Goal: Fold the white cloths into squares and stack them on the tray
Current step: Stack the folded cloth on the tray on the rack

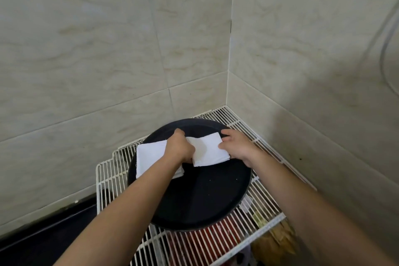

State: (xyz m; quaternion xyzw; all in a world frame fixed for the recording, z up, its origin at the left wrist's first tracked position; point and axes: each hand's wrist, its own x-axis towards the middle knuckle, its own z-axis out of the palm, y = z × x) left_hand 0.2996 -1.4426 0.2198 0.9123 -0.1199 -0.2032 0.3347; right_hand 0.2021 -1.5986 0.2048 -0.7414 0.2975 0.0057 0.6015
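A round black tray (200,196) lies on a white wire rack. Above its far half I hold a folded white cloth (208,150) between both hands. My left hand (178,147) grips the cloth's left edge with curled fingers. My right hand (236,147) pinches its right edge. A stack of folded white cloths (149,157) sits on the tray's left side, partly hidden under my left forearm.
The white wire rack (112,177) fills a corner between two tiled walls (108,49). Red items (207,242) show beneath the rack's front. A dark surface (54,229) lies low to the left.
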